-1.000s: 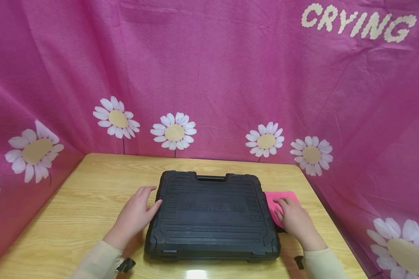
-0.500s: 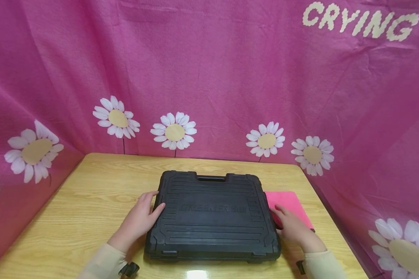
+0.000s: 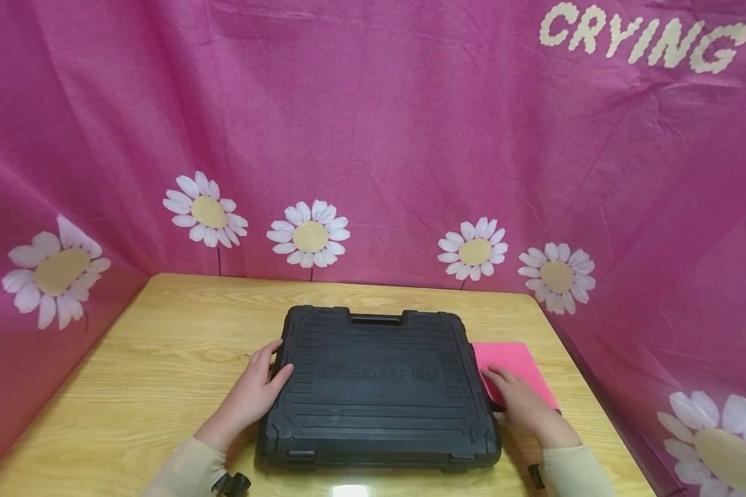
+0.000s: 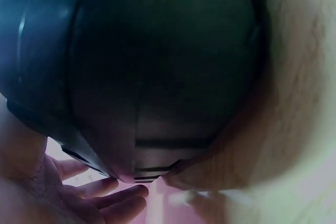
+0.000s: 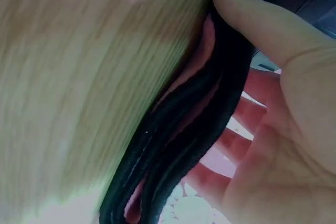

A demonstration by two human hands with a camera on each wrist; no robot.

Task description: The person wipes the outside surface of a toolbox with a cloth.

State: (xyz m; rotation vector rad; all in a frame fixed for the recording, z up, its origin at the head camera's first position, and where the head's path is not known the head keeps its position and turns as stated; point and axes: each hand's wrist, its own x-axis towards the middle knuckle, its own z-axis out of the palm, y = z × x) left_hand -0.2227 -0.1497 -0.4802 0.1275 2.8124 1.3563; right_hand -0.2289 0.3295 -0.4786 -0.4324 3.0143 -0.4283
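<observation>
A black plastic carrying case (image 3: 373, 407) lies flat on the table, its handle slot at the far side and raised lettering on its lid. My left hand (image 3: 248, 393) is at its left edge, thumb resting on the lid and fingers extended along the side; in the left wrist view these fingers (image 4: 126, 208) look loose. Against the case's right side lies a folded pink cloth (image 3: 514, 354) with black edging. My right hand (image 3: 523, 408) holds its near part. In the right wrist view the thumb (image 5: 252, 17) overlaps the layered black edging (image 5: 178, 124), with the fingers beyond it.
The wooden table (image 3: 180, 324) extends to the left of the case and behind it. Pink fabric (image 3: 373, 138) printed with white daisies hangs along the back and both sides. A dark wrist strap piece (image 3: 231, 483) shows below the left sleeve.
My right hand has moved down and toward the case, uncovering more of the pink cloth. My left hand has slid slightly nearer, its thumb farther onto the lid. The case has stayed in place.
</observation>
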